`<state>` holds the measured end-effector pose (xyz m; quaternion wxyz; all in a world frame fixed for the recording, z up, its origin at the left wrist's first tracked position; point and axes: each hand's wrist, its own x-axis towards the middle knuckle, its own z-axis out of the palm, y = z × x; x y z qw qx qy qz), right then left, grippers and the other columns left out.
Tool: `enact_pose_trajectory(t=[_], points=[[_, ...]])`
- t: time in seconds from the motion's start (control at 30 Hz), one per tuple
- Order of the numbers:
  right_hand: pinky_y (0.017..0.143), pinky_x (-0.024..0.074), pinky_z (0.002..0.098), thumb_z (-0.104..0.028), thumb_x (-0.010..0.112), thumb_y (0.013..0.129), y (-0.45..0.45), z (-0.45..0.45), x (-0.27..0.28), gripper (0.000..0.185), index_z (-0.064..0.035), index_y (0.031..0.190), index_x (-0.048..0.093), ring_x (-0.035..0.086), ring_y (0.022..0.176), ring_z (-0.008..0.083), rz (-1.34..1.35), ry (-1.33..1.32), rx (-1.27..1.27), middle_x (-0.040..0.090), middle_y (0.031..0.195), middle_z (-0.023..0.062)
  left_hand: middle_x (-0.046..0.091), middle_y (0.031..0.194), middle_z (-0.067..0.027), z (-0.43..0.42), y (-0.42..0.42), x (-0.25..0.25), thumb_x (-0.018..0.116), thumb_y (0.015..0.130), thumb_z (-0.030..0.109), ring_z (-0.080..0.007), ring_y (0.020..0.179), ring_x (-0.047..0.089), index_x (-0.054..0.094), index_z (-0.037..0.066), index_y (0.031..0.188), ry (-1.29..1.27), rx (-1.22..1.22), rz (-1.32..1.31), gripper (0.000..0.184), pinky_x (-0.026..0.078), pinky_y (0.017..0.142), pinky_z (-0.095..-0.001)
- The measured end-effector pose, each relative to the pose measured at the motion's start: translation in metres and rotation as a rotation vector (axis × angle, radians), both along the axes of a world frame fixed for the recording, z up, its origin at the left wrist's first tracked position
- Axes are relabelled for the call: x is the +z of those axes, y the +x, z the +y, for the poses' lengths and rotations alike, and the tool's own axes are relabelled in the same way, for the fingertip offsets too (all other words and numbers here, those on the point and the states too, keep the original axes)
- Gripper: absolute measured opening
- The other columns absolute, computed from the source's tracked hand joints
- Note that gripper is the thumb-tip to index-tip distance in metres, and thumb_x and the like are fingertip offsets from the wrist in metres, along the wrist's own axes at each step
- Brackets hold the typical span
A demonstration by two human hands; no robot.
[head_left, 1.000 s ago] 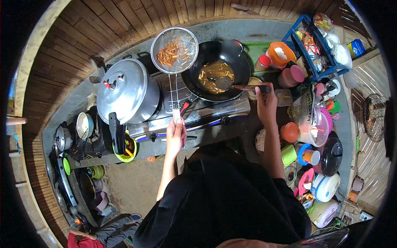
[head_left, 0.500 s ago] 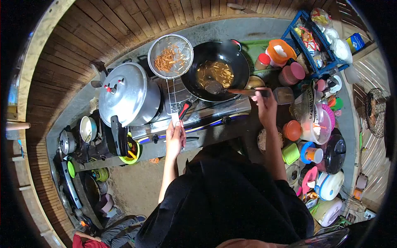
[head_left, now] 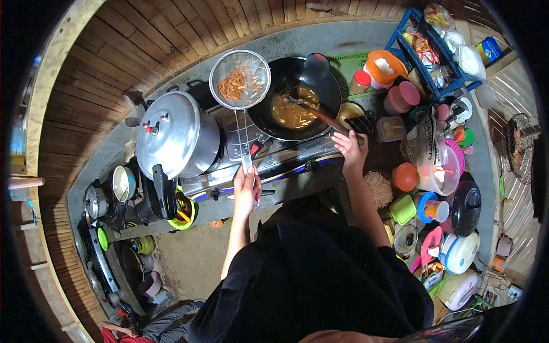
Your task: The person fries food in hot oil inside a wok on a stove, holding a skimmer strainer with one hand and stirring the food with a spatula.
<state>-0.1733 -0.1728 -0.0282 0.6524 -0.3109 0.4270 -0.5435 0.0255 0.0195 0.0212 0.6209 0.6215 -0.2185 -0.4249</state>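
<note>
My left hand (head_left: 247, 188) is closed round the handle of a wire strainer (head_left: 240, 80), whose basket holds browned fried strips and hangs beside the black wok. My right hand (head_left: 350, 150) grips the wooden handle of a spatula (head_left: 324, 118). The spatula reaches leftward into the wok (head_left: 329, 91), its head among pale strips in oil (head_left: 293, 111). The wok sits on a silver gas stove (head_left: 269, 166).
A large pressure cooker (head_left: 174, 134) stands left of the strainer. To the right are an orange container (head_left: 383, 70), a red-lidded jar (head_left: 360, 82), a blue rack (head_left: 409, 26) and several tubs. A person's legs (head_left: 171, 324) show at the lower left.
My right hand has moved down and left, and the spatula now slants up toward the wok's far side. The strips in the oil have shifted. The strainer has moved only slightly.
</note>
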Motion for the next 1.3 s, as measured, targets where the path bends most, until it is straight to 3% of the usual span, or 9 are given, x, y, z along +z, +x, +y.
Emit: enact_pose_trajectory(t=[0.13, 0.23, 0.37, 0.53, 0.57, 0.7, 1.13, 1.2, 1.3], points=[[0.062, 0.0514, 0.0281, -0.014, 0.049, 0.093, 0.006, 0.014, -0.008, 0.019, -0.0009, 0.104, 0.040, 0.067, 0.076, 0.0246, 0.081, -0.108, 0.089, 0.064, 0.087, 0.0222, 0.035, 0.049, 0.0009, -0.010, -0.006, -0.003, 0.037, 0.097, 0.024, -0.0074, 0.033, 0.028, 0.043, 0.007, 0.089, -0.006, -0.054, 0.011, 0.020, 0.024, 0.030, -0.0217], [0.061, 0.0478, 0.0235, -0.009, 0.054, 0.091, 0.007, 0.024, -0.007, 0.019, 0.0003, 0.106, 0.047, 0.064, 0.077, 0.0151, 0.401, -0.427, 0.158, 0.065, 0.086, 0.0126, 0.031, 0.048, 0.0015, -0.019, -0.008, -0.011, 0.038, 0.097, 0.023, -0.0078, 0.035, 0.026, 0.044, 0.008, 0.089, -0.048, -0.127, 0.092, 0.018, 0.023, 0.033, -0.0222], [0.060, 0.0480, 0.0243, -0.012, 0.054, 0.091, 0.004, 0.025, -0.009, 0.021, -0.0014, 0.106, 0.046, 0.065, 0.075, 0.0161, 0.537, -0.485, 0.166, 0.065, 0.087, 0.0146, 0.032, 0.049, 0.0014, -0.032, -0.009, -0.023, 0.037, 0.097, 0.021, -0.0090, 0.034, 0.027, 0.043, 0.008, 0.089, -0.066, -0.147, 0.173, 0.016, 0.024, 0.034, -0.0235], [0.047, 0.0430, 0.0249, -0.025, 0.051, 0.093, 0.004, 0.009, -0.005, 0.028, -0.0022, 0.104, 0.040, 0.066, 0.065, 0.0202, -0.016, 0.060, -0.006, 0.065, 0.083, 0.0203, 0.033, 0.049, 0.0008, -0.042, -0.014, -0.021, 0.036, 0.097, 0.021, -0.0096, 0.035, 0.029, 0.043, 0.008, 0.087, -0.063, -0.120, 0.208, 0.018, 0.025, 0.033, -0.0235], [0.041, 0.0380, 0.0238, -0.031, 0.051, 0.092, 0.004, 0.004, -0.005, 0.035, -0.0014, 0.106, 0.039, 0.060, 0.051, 0.0178, 0.038, 0.203, -0.041, 0.063, 0.069, 0.0162, 0.033, 0.049, 0.0015, -0.044, -0.013, -0.018, 0.036, 0.097, 0.021, -0.0092, 0.035, 0.029, 0.044, 0.008, 0.088, -0.056, -0.129, 0.191, 0.017, 0.025, 0.034, -0.0232], [0.032, 0.0293, 0.0245, -0.036, 0.052, 0.092, 0.004, -0.011, -0.032, 0.044, -0.0021, 0.112, 0.033, 0.044, 0.037, 0.0128, 0.089, 0.248, -0.034, 0.047, 0.049, 0.0050, 0.033, 0.049, 0.0025, -0.059, -0.015, -0.013, 0.037, 0.097, 0.022, -0.0083, 0.035, 0.028, 0.044, 0.009, 0.089, -0.041, -0.152, 0.193, 0.016, 0.023, 0.036, -0.0226], [0.045, 0.0359, 0.0248, -0.041, 0.038, 0.095, -0.003, -0.034, -0.067, 0.032, -0.0133, 0.111, 0.035, 0.049, 0.055, 0.0126, -0.188, 0.470, -0.024, 0.058, 0.073, 0.0069, 0.033, 0.049, 0.0030, -0.129, -0.025, -0.050, 0.044, 0.095, 0.019, -0.0073, 0.036, 0.030, 0.050, 0.002, 0.090, 0.007, -0.310, 0.407, 0.019, 0.026, 0.037, -0.0226], [0.059, 0.0359, 0.0282, -0.047, 0.032, 0.094, -0.004, -0.036, -0.071, 0.040, -0.0110, 0.091, 0.048, 0.049, 0.066, 0.0152, -0.127, 0.476, 0.025, 0.061, 0.081, 0.0088, 0.033, 0.049, 0.0037, -0.135, -0.027, -0.055, 0.044, 0.095, 0.022, -0.0068, 0.037, 0.029, 0.052, 0.001, 0.092, 0.042, -0.306, 0.390, 0.022, 0.026, 0.038, -0.0220], [0.062, 0.0349, 0.0282, -0.048, 0.033, 0.093, -0.005, -0.037, -0.070, 0.045, -0.0074, 0.088, 0.052, 0.048, 0.068, 0.0147, -0.073, 0.490, 0.026, 0.061, 0.082, 0.0078, 0.032, 0.050, 0.0045, -0.145, -0.025, -0.058, 0.043, 0.096, 0.026, -0.0062, 0.038, 0.028, 0.054, 0.000, 0.097, 0.088, -0.360, 0.415, 0.028, 0.025, 0.039, -0.0219]])
